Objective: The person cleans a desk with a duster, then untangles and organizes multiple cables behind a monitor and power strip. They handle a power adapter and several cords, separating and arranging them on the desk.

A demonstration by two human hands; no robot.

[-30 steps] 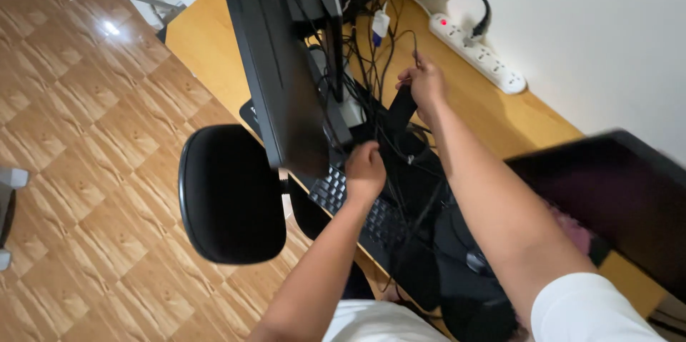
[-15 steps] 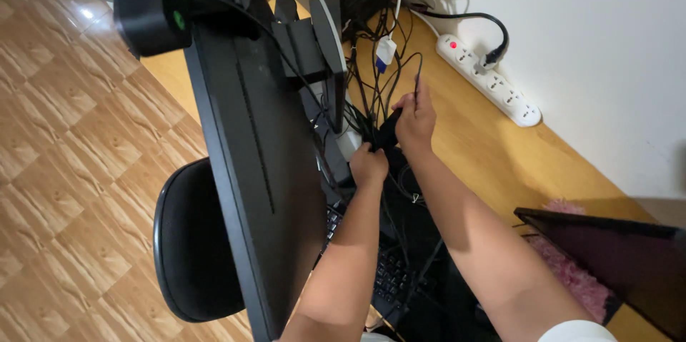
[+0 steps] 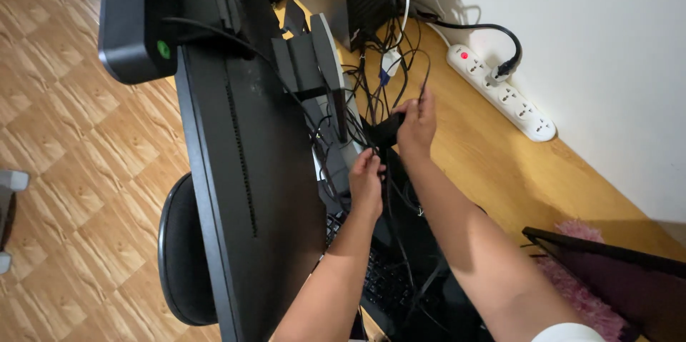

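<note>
Both my hands are in a tangle of black cables (image 3: 389, 77) behind a black monitor (image 3: 243, 170) on a wooden desk (image 3: 493, 163). My right hand (image 3: 416, 122) grips a black rectangular adapter block (image 3: 386, 127) and pinches a thin black cable that runs up from it. My left hand (image 3: 366, 176) sits just below and left of that block, fingers closed on black cables beside the monitor stand (image 3: 318, 63). A black keyboard (image 3: 382, 281) lies under my forearms.
A white power strip (image 3: 504, 95) with a red light and a black plug lies along the white wall. A black box with a green dot (image 3: 136, 17) hangs at the monitor's top. A black office chair (image 3: 182, 256) stands on the wood-pattern floor. A dark laptop lid (image 3: 614, 270) and pink fluffy thing (image 3: 582, 292) sit at right.
The view has shifted toward the monitor's back. My left hand rose from the keyboard to the cables beside the stand, and my right hand brought the adapter block closer to it.
</note>
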